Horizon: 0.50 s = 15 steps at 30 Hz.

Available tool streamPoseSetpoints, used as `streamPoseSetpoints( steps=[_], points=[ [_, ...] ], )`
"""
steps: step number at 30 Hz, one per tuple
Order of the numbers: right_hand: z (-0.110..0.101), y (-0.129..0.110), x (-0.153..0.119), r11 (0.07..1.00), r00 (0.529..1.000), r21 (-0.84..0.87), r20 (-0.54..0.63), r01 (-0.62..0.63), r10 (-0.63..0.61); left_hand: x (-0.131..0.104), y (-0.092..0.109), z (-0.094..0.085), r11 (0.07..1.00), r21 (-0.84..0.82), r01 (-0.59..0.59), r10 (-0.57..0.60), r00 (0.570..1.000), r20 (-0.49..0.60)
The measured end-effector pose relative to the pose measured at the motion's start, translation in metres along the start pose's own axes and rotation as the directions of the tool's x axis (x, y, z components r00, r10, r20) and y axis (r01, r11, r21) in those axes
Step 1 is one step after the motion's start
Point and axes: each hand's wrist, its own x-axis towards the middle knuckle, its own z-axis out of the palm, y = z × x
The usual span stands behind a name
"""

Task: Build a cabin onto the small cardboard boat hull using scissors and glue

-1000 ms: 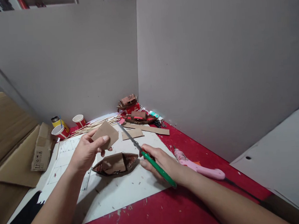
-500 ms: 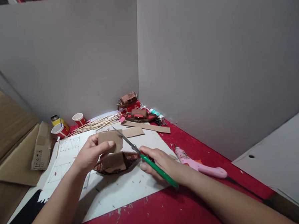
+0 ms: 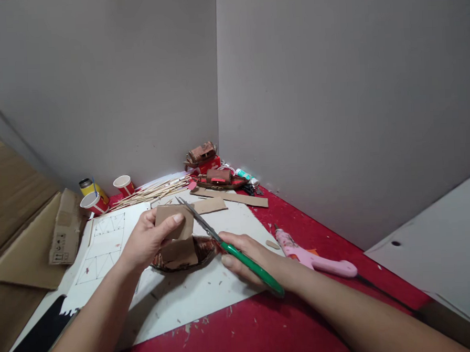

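Note:
Between the thumb and fingers of my left hand (image 3: 151,235) is a squarish piece of brown cardboard (image 3: 170,213). My right hand (image 3: 251,256) is closed around the green handles of a pair of scissors (image 3: 243,259). The blades point up and to the left, with their tips slightly parted beside the cardboard's right edge. Below my left hand a small brown model boat (image 3: 205,251) rests on the white sheet (image 3: 194,299), with a cardboard piece (image 3: 182,255) across its middle. My fingers behind the held cardboard are hidden.
A pink glue gun (image 3: 322,263) lies on the red table (image 3: 305,319) at right. Wooden sticks (image 3: 153,193), paper cups (image 3: 124,185) and two finished-looking model boats (image 3: 219,179) stand at the back. Cardboard strips (image 3: 236,198) lie before them. Cardboard boxes (image 3: 20,219) fill the left.
The scissor blades have parted slightly at the tips. My left thumb has shifted a little up and right on the cardboard. The view has tilted slightly.

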Motion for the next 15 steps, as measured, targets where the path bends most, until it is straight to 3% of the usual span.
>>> streamPoseSetpoints(
  steps=[15],
  points=[
    [-0.0023, 0.0009, -0.0005, 0.991, 0.996, 0.114, 0.041, 0.077, -0.083, 0.0009, -0.0027, -0.0060, 0.995, -0.046, 0.084, -0.083, 0.996, 0.028]
  ],
)
